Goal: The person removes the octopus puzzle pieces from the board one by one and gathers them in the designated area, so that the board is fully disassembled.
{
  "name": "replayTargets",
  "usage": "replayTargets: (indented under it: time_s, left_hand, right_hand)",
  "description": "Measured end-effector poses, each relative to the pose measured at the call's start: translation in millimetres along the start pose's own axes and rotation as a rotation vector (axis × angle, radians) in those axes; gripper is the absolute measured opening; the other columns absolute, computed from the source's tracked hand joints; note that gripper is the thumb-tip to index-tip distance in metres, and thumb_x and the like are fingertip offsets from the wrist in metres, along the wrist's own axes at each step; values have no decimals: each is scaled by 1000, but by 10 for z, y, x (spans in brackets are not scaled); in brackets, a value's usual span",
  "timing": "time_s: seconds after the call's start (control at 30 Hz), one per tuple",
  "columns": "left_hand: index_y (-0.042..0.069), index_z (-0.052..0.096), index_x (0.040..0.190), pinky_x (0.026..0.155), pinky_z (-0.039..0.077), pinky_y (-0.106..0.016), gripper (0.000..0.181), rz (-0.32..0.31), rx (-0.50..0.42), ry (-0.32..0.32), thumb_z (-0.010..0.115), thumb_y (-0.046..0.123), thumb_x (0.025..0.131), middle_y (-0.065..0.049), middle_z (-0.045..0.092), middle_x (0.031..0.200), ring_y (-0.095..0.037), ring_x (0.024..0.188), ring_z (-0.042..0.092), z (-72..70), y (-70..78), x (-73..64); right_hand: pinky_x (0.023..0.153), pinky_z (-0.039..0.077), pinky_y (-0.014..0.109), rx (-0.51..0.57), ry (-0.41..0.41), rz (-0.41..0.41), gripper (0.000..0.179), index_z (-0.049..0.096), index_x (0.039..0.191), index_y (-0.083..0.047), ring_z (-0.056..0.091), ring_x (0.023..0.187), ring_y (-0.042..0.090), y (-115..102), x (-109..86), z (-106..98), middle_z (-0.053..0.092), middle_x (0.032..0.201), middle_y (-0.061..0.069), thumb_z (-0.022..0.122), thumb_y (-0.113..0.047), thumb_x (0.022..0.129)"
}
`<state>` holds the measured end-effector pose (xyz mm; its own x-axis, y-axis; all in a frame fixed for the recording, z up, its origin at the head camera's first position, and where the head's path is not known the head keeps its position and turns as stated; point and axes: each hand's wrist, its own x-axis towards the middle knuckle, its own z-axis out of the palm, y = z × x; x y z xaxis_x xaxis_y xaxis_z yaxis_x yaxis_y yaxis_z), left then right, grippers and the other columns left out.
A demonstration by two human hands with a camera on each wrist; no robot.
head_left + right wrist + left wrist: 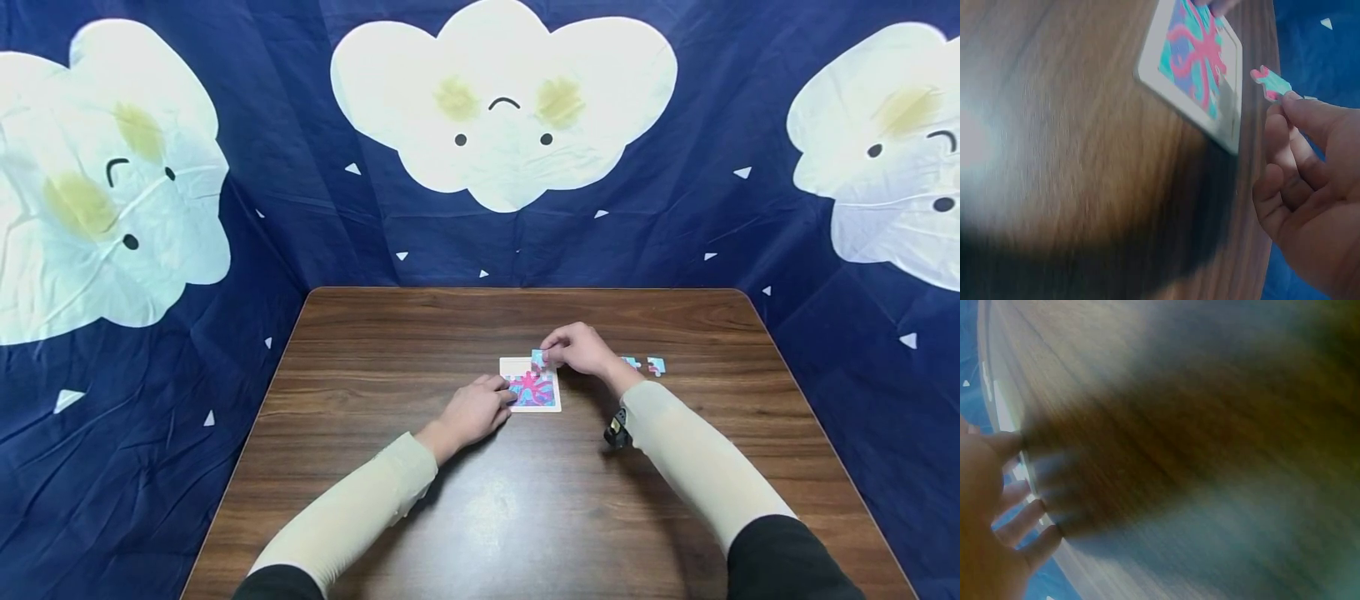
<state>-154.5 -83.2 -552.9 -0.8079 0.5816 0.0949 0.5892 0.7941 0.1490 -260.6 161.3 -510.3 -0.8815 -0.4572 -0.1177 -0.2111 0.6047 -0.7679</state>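
Observation:
A small white-framed jigsaw puzzle board (538,409) lies on the table, its lower part filled with a pink, many-armed figure on blue. My left hand (472,410) rests at the board's left side, fingertips on its edge. In the left wrist view the fingers (1022,525) of that hand are spread and fairly straight. Between thumb and index finger, my right hand (581,348) pinches a blue and pink puzzle piece (1277,84) by one side. The piece is held over the upper right part of the board, where the pale tray bottom shows.
Two loose puzzle pieces, one of them a blue and pink piece (656,366), lie right of the board, beyond my right wrist. The brown wooden table (375,333) is bordered by dark blue cloth (315,225) with white clouds. A dark device (617,428) is on my right wrist.

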Motion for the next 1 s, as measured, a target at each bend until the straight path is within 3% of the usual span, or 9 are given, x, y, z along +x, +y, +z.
replayTargets:
  time_s: [0.13, 0.3, 0.67, 1.0]
  left_hand:
    - [19, 75, 124, 101, 55, -37, 28, 4, 10, 3, 68, 30, 98, -4, 67, 130, -23, 120, 62, 7, -2, 0]
    - [19, 75, 124, 101, 55, -37, 28, 9, 8, 9, 68, 29, 98, -4, 67, 129, -23, 119, 62, 18, -7, -4]
    - [19, 74, 124, 101, 55, -37, 28, 7, 10, 20, 67, 28, 99, -4, 67, 129, -23, 120, 62, 42, -16, -5]
    - [18, 74, 125, 100, 55, -36, 29, 13, 21, 30, 66, 28, 99, -4, 66, 130, -22, 120, 62, 31, 0, -14]
  right_hand:
    - [61, 55, 29, 17, 12, 38, 12, 80, 101, -8, 73, 77, 32, 66, -53, -135, 77, 85, 13, 75, -14, 92]
    - [61, 53, 29, -9, 30, 70, 12, 79, 100, -6, 73, 79, 35, 179, -127, -279, 76, 83, 14, 75, -14, 92]
    - [58, 53, 30, -75, 55, 147, 10, 78, 98, -6, 70, 74, 25, 459, -268, -521, 75, 84, 12, 73, -15, 94]
    - [56, 52, 29, -152, 57, 173, 12, 78, 101, -4, 61, 67, 15, 570, -313, -551, 74, 82, 11, 70, -10, 95]
